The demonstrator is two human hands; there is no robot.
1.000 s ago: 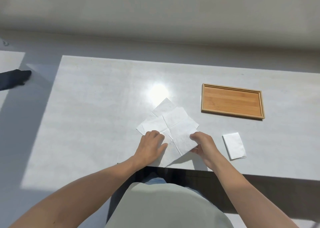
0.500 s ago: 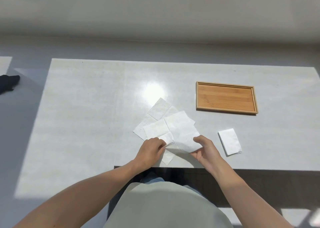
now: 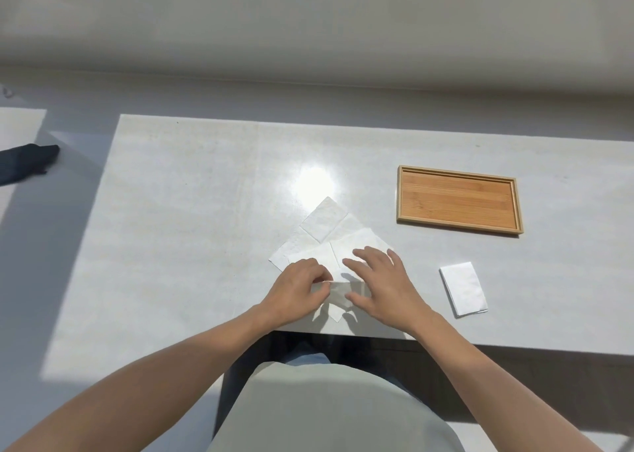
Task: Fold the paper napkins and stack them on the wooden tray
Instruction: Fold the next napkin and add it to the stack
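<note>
Where my right hand (image 3: pixel 384 287) pinched the napkin (image 3: pixel 346 245) half a second ago, it now lies flat, grip wide, at lower centre; left hand (image 3: pixel 296 288) still pinches its edge; tray (image 3: pixel 459 200) upper right.

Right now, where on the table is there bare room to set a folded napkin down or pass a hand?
Bare: the table's whole left half; the strip between the loose napkins and the wooden tray; the tray's empty floor; the stretch right of the folded napkin. Crowded: the near edge, where the left hand and right hand press napkins.
</note>
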